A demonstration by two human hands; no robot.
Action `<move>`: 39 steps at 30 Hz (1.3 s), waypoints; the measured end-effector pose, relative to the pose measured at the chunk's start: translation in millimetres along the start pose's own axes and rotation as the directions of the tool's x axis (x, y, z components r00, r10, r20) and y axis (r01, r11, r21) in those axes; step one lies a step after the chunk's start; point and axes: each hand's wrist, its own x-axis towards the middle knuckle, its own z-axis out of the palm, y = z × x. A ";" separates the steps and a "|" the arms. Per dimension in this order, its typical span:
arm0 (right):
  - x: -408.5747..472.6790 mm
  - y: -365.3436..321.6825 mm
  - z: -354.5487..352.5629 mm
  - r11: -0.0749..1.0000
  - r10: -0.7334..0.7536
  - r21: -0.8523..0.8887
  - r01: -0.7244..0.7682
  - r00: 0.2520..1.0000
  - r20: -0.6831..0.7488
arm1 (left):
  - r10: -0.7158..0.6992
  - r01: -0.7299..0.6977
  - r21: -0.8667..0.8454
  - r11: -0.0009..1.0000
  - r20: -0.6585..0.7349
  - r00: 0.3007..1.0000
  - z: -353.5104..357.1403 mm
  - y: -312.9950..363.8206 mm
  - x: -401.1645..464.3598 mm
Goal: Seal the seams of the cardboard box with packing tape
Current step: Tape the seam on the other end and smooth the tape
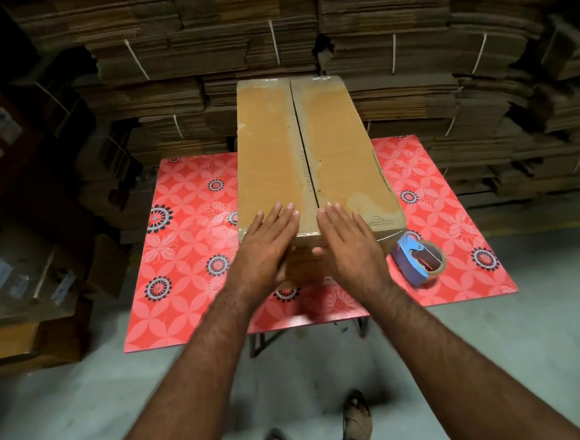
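Note:
A long brown cardboard box (311, 149) stands on a red flower-patterned table (188, 261), its two top flaps meeting along a dark middle seam that runs away from me. Shiny tape shows along the box's near and far edges. My left hand (266, 245) lies flat with straight fingers on the near left flap. My right hand (348, 243) lies flat on the near right flap, its thumb over the front face. A blue tape dispenser (418, 259) with a roll of brown tape rests on the table just right of the box's near corner.
Tall stacks of flattened cardboard (443, 71) fill the space behind and to the right of the table. Filled cartons (28, 272) are piled at the left. The floor (496, 342) is pale concrete, and my sandalled feet (354, 418) stand below the table's near edge.

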 end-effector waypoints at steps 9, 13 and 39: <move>-42.7 -23.4 26.5 0.971 0.195 -0.144 -0.191 0.981 0.019 | -0.076 0.045 0.294 0.955 0.097 0.992 23.3 37.1 -14.2; -50.2 -28.7 26.0 0.971 0.215 -0.116 -0.208 0.975 0.050 | -0.093 0.046 0.288 0.957 0.153 0.984 18.6 40.4 -12.9; -19.4 54.5 9.9 0.982 0.031 0.186 0.012 0.974 -0.224 | -0.084 0.088 0.033 0.996 -0.096 0.992 35.8 57.6 31.1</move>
